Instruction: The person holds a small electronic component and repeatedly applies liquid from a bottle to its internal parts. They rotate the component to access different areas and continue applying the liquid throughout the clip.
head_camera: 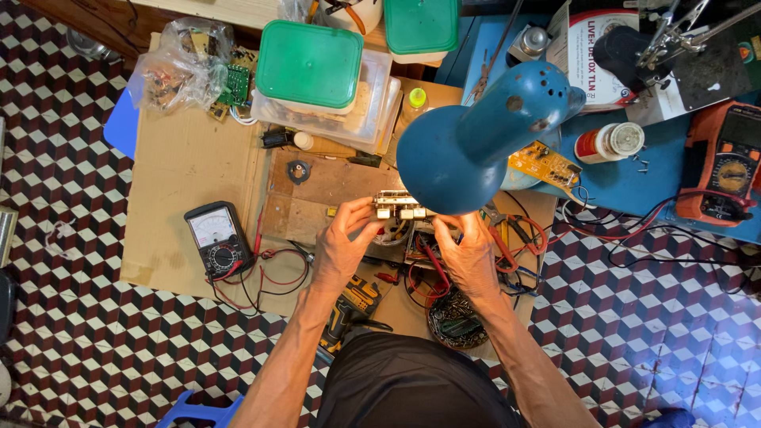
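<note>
Both hands grip an electronic assembly (396, 208) with a metal frame, pale blocks on top and red and yellow wires beneath. My left hand (342, 246) clasps its left end with the thumb on top. My right hand (468, 255) holds its right side, partly hidden under the blue desk lamp shade (464, 147). The assembly sits above a wooden board (317, 186) on a cardboard sheet (190, 166).
A black analog multimeter (216, 238) with red leads lies left. A yellow-black cordless drill (349, 309) and a round tin of screws (458, 321) sit near my body. Green-lidded plastic boxes (317, 75), a bag of circuit boards (178, 67), an orange multimeter (725, 162) and a white bottle (609, 143) surround them.
</note>
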